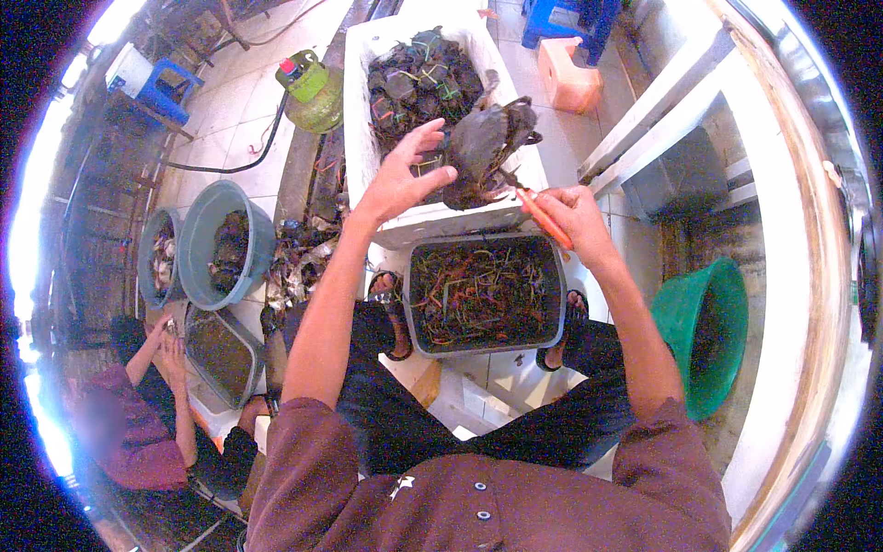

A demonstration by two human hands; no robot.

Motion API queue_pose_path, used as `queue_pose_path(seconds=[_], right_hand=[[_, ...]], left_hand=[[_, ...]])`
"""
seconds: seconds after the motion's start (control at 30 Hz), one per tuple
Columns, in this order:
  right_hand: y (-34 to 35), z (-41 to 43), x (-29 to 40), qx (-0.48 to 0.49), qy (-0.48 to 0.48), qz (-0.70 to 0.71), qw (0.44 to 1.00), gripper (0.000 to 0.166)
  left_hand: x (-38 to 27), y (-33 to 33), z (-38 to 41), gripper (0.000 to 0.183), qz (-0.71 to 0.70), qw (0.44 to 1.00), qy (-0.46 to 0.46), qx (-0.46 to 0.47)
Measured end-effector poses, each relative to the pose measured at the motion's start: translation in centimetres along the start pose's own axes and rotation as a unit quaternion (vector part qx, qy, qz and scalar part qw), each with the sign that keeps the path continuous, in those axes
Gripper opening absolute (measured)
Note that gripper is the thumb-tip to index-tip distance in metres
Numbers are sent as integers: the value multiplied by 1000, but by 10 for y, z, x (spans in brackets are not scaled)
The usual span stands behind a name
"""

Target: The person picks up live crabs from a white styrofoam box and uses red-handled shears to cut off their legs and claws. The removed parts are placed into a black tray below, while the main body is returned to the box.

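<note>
A large dark crab (pixel 483 148) is at the near right part of a white foam box (pixel 448 224), above its rim. To the left of the crab is my left hand (pixel 412 172), fingers spread, its thumb close to the shell; whether it touches cannot be told. My right hand (pixel 569 217) grips an orange-handled tool (pixel 546 219), whose tip is at the crab's lower right edge. Several dark crabs (pixel 428 76), some bound with coloured strings, fill the box. Nearer me, a grey plastic tub (pixel 414 324) holds many loose cut strings (pixel 483 297) in green and orange.
A green gas cylinder (pixel 314 93) with a hose stands left of the box. Two round tubs (pixel 259 259) (pixel 148 276) and a grey basin (pixel 256 372) lie left, beside a seated co-worker (pixel 138 441). A green basket (pixel 679 324) and pink stool (pixel 569 76) are right.
</note>
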State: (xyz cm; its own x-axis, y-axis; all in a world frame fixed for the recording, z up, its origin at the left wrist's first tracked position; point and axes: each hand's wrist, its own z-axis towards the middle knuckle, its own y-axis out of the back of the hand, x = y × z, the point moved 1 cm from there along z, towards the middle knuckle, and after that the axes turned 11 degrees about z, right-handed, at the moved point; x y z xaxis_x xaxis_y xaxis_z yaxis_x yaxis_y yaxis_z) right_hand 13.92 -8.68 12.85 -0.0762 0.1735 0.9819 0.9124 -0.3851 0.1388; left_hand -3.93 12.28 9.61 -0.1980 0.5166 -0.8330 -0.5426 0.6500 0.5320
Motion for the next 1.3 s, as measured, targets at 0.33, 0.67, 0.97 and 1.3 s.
queue_pose_path(seconds=[0.33,0.67,0.97,1.3], right_hand=[[-15,-2,8,18,-29,-122,992,33],[-15,5,-7,3,1,-108,994,34],[-13,13,-7,2,26,-182,983,35],[-18,19,-18,1,25,-143,989,36]], left_hand=[[-6,-5,-7,98,72,993,31,92],[0,-10,-9,91,123,991,14,48],[1,-13,-5,91,46,998,38,9],[13,-15,-4,83,100,994,30,-15]])
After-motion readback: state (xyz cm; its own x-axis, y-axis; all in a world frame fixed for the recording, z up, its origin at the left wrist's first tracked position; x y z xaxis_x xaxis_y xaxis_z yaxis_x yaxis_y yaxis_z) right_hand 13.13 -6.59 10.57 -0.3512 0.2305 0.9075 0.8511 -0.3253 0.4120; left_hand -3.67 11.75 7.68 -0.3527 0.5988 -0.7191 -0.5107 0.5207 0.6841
